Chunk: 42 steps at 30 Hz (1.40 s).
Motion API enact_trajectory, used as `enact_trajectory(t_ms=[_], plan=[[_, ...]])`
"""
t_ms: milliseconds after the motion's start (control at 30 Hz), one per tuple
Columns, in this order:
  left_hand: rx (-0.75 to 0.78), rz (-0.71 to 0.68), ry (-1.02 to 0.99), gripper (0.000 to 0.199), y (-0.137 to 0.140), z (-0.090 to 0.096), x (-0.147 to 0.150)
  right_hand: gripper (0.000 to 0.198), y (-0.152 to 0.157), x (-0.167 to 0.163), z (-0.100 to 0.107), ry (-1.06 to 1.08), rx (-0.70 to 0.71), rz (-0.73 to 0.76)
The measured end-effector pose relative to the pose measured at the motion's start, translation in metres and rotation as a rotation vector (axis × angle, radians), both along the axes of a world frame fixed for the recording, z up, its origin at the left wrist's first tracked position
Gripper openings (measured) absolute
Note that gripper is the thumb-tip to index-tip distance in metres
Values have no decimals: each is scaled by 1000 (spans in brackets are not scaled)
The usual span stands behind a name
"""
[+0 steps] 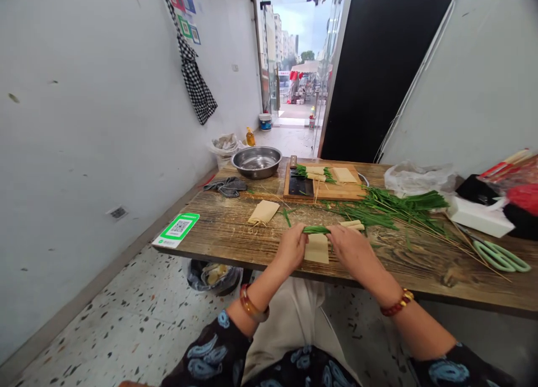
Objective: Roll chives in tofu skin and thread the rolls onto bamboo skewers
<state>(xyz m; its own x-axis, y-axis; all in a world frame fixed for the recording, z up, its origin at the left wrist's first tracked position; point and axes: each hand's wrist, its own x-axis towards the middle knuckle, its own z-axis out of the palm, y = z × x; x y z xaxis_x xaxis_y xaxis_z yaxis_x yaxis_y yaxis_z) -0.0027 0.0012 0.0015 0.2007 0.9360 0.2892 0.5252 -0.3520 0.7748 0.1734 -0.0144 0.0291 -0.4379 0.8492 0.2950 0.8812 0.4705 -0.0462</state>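
A bundle of green chives stretches between my two hands near the table's front edge. My left hand has its fingers closed around the left end, and my right hand grips the right end. Under the bundle lies a square tan sheet that looks like tofu skin. Just beyond my right hand is a pale rolled sheet, partly hidden. To the left sits a stack of similar sheets. Loose chives are spread out on the right, with thin sticks among them.
A cutting board at the back carries a cleaver, chive-filled rolls and more sheets. Left of it are a steel basin and a grey cloth. Green-handled scissors lie at right; a bin stands below the table.
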Motion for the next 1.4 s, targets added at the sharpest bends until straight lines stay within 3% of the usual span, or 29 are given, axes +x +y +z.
enact_trajectory(t_ms=[133, 233, 367, 567, 800, 900, 1000, 1100, 1167, 1267, 1400], plan=[[-219, 50, -798, 25, -6, 0, 24, 31, -5, -21, -13, 243, -27, -43], [-316, 14, -1154, 26, -10, 7, 37, 34, -7, -36, -22, 407, -62, -27], [-372, 69, -1287, 30, -12, 6, 41, 41, -11, -50, -27, 493, -105, -46], [-395, 138, -1229, 31, -13, -7, 39, 30, -21, -63, -27, 450, -129, -82], [-398, 30, -1126, 35, -19, -11, 32, 19, -19, -54, -23, 268, -190, -183], [-347, -1, -918, 44, -16, -11, 9, 14, -13, -36, -15, 113, -178, -183], [-48, 46, -516, 41, -15, 0, -15, 12, -9, -22, -6, -33, -153, -144], [264, -12, -94, 34, -17, 20, -22, 12, -6, -19, -1, -148, -142, -68], [374, -66, 122, 34, -19, 32, -18, 13, -5, -20, 0, -199, -145, -20], [352, -188, 380, 35, -17, 37, -8, 14, -5, -21, 1, -210, -152, 23], [205, -251, 533, 36, -7, 20, -1, 17, -2, -18, 2, -154, -172, 41]])
